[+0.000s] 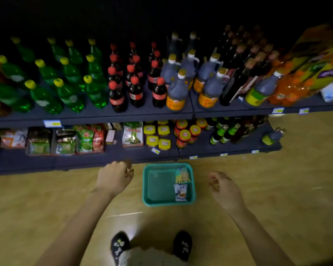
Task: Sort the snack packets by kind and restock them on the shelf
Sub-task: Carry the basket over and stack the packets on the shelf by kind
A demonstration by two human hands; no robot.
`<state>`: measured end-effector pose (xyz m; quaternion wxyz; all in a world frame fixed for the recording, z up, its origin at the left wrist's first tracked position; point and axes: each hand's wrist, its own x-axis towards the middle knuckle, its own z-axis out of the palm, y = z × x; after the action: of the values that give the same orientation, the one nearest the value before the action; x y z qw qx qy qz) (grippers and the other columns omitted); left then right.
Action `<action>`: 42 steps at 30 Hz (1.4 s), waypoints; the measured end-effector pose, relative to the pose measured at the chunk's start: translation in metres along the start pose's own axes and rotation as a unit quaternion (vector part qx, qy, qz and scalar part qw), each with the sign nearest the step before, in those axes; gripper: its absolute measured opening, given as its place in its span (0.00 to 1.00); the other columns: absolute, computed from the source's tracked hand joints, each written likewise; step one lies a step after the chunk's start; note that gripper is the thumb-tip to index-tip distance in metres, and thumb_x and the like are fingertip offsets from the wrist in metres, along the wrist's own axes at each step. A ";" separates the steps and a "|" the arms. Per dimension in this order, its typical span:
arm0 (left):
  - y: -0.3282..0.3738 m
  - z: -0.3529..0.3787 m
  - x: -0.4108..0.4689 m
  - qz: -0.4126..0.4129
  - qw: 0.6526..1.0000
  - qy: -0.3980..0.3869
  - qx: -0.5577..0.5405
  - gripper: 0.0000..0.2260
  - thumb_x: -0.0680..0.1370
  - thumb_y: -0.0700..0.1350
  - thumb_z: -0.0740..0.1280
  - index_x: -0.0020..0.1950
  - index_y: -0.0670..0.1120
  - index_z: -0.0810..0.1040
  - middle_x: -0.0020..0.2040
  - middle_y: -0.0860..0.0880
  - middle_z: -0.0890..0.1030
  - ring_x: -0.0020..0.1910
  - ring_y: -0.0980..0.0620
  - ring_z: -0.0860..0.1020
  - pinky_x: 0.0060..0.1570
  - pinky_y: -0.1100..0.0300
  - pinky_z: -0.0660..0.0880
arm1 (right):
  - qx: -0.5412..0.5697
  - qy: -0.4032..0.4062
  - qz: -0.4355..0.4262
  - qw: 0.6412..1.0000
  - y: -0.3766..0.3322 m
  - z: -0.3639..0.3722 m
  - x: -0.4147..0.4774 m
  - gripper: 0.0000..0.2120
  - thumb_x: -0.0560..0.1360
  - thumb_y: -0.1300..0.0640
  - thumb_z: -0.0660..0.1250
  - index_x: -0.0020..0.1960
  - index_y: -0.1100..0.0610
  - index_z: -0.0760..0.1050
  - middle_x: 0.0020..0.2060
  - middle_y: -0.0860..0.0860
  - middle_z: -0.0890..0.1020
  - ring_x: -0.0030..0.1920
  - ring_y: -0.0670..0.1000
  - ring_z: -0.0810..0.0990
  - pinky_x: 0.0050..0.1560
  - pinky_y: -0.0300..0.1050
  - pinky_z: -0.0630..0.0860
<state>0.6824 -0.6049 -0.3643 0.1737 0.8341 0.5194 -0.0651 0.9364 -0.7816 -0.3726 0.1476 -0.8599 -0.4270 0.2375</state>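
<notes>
1. On the upper shelf [96,114], green bottles [65,91] with yellow caps fill the left end in rows.
2. On the lower shelf [123,153], shelved snack packets [65,143] stand in open display boxes along the left half. They are mostly green, with a red one at the right of the group.
3. The left hand [113,177] hangs over the floor [277,179], just in front of the lower shelf's front edge and left of the tray. Its fingers are loosely curled and it holds nothing.
4. Cola bottles [136,93] with red caps stand mid-shelf above. Dark sauce jugs [178,93] with orange labels stand just to their right.
5. Yellow-lidded tubs [158,137] and red-lidded jars [185,135] sit side by side near the middle of the lower shelf.
6. A teal tray [158,181] rests on the floor close to the lower shelf's front edge, between the two hands.
7. A yellow snack packet [183,175] lies in the tray's far right corner. A white-and-blue snack packet [180,192] lies just behind it along the right wall, toward the near right corner. The two meet end to end.
8. The right hand [225,189] hovers over the floor to the right of the tray. Its fingers are relaxed and slightly curled, and it is empty.
9. A small jug [271,137] lies on its side at the right end of the lower shelf.
10. Black shoes [119,244] stand on the floor at the near edge of the view.
</notes>
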 end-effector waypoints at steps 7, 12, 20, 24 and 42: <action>0.036 0.095 0.024 0.002 0.997 -0.068 0.039 0.11 0.79 0.52 0.57 0.57 0.52 0.74 0.54 0.52 0.81 0.55 0.49 0.78 0.45 0.59 0.72 | 0.023 -0.082 0.044 0.995 0.082 0.050 0.040 0.13 0.73 0.64 0.64 0.57 0.57 0.76 0.52 0.53 0.81 0.50 0.53 0.81 0.50 0.45 0.75; 0.037 0.210 0.069 0.004 0.993 -0.100 0.067 0.11 0.79 0.51 0.57 0.57 0.52 0.74 0.56 0.52 0.80 0.55 0.49 0.78 0.48 0.59 0.73 | 0.036 -0.132 0.080 0.987 0.152 0.149 0.086 0.12 0.77 0.58 0.62 0.60 0.58 0.74 0.53 0.53 0.81 0.52 0.49 0.79 0.46 0.35 0.74; 0.015 0.455 0.156 0.019 0.984 -0.153 0.086 0.09 0.78 0.50 0.56 0.52 0.51 0.74 0.57 0.49 0.80 0.56 0.47 0.78 0.49 0.58 0.74 | 0.101 -0.166 0.086 0.977 0.278 0.373 0.182 0.05 0.76 0.57 0.65 0.51 0.56 0.74 0.51 0.55 0.81 0.45 0.48 0.80 0.44 0.38 0.78; 0.000 0.568 0.196 0.016 0.988 -0.144 0.046 0.09 0.77 0.48 0.58 0.51 0.49 0.75 0.53 0.48 0.82 0.53 0.45 0.80 0.48 0.56 0.74 | 0.114 -0.193 0.099 0.970 0.343 0.485 0.227 0.11 0.72 0.48 0.68 0.40 0.47 0.67 0.48 0.54 0.81 0.42 0.49 0.80 0.43 0.43 0.79; 0.036 0.747 0.242 -0.028 0.939 -0.185 -0.290 0.10 0.79 0.50 0.60 0.49 0.44 0.75 0.38 0.51 0.76 0.33 0.56 0.74 0.32 0.70 0.69 | 0.255 -0.096 0.129 0.954 0.380 0.560 0.255 0.19 0.65 0.47 0.76 0.49 0.55 0.76 0.39 0.49 0.83 0.37 0.47 0.83 0.40 0.48 0.81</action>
<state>0.8779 -0.6820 -1.1219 0.4992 0.7059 0.4976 -0.0697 1.0228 -0.7729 -1.0904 0.2881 -0.8145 -0.2502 0.4370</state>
